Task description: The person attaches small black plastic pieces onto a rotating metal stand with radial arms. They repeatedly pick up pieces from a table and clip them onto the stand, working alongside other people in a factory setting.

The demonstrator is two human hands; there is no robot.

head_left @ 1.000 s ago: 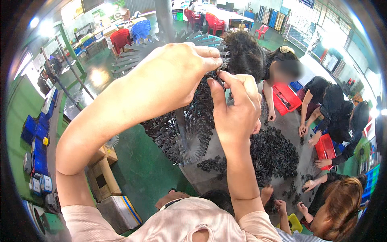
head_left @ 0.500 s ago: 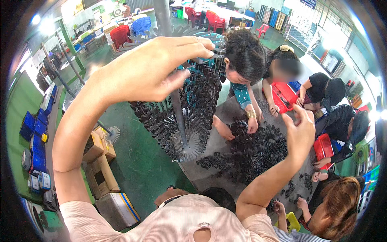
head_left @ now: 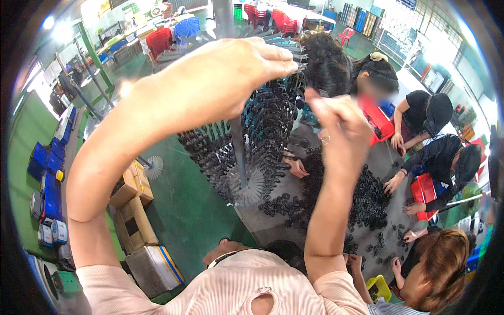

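A tall rack (head_left: 247, 186) with a grey central pole and rings of radiating prongs stands before me, thickly hung with small black parts (head_left: 275, 126). My left hand (head_left: 257, 65) is bent over its top ring, fingers pressed together; the thumb and anything under the fingers are hidden. To the right of the rack is my right hand (head_left: 341, 126), raised and smeared by motion. Its thumb and fingers look pinched together toward the rack, but what they hold cannot be made out. Below it, a heap of black parts (head_left: 367, 202) covers the grey table (head_left: 262, 223).
Several co-workers sit round the table, their hands (head_left: 395, 181) among the parts. Red baskets (head_left: 386, 126) and a yellow basket (head_left: 379, 287) are beside them. On the left are cardboard boxes (head_left: 137, 220), blue bins (head_left: 51, 184) and metal poles (head_left: 86, 89); red chairs (head_left: 159, 43) stand behind.
My right hand has moved left and up, from over the heap to beside the rack. My left hand has shifted right and its thumb has gone from sight. A co-worker has leaned back behind my right hand.
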